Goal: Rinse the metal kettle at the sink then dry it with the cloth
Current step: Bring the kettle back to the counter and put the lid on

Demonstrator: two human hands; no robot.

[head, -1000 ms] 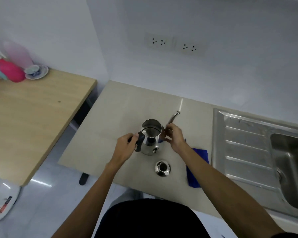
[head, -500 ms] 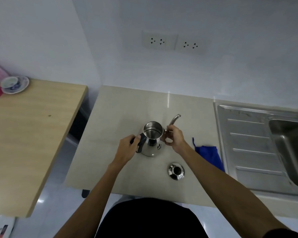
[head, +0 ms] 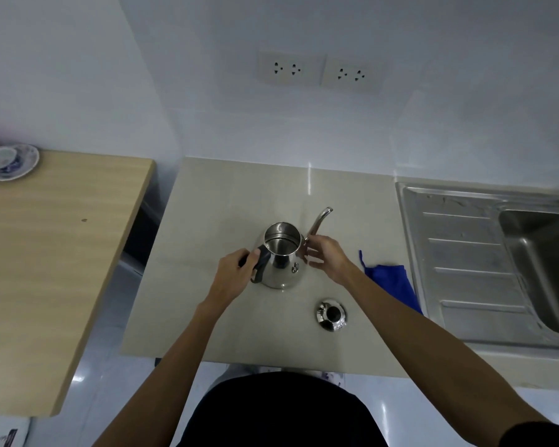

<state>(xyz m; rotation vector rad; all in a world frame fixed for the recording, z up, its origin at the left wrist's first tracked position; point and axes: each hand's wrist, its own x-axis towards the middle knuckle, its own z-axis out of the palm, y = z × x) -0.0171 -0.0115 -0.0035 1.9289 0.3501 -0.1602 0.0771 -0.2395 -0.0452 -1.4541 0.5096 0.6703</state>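
Note:
A shiny metal kettle point(head: 281, 262) stands upright and uncovered on the beige counter point(head: 233, 195), its thin spout pointing to the far right. My left hand point(head: 236, 272) is closed around its black handle on the left side. My right hand point(head: 325, 256) touches the kettle's right side at the base of the spout, fingers curled against it. The kettle's round lid point(head: 331, 314) with a black knob lies on the counter in front. A blue cloth point(head: 391, 282) lies crumpled to the right, partly behind my right forearm. The steel sink point(head: 546, 266) is at the far right.
A ribbed steel drainboard point(head: 465, 253) lies between the counter and the sink basin. A wooden table point(head: 52, 253) stands to the left across a gap, with a cup on a saucer point(head: 8, 161) at its far corner. Wall sockets point(head: 320, 71) are above the counter.
The view has shifted so the sink side shows more squarely. Both hands stay on the kettle in the same grip; kettle, lid and cloth have not visibly moved on the counter.

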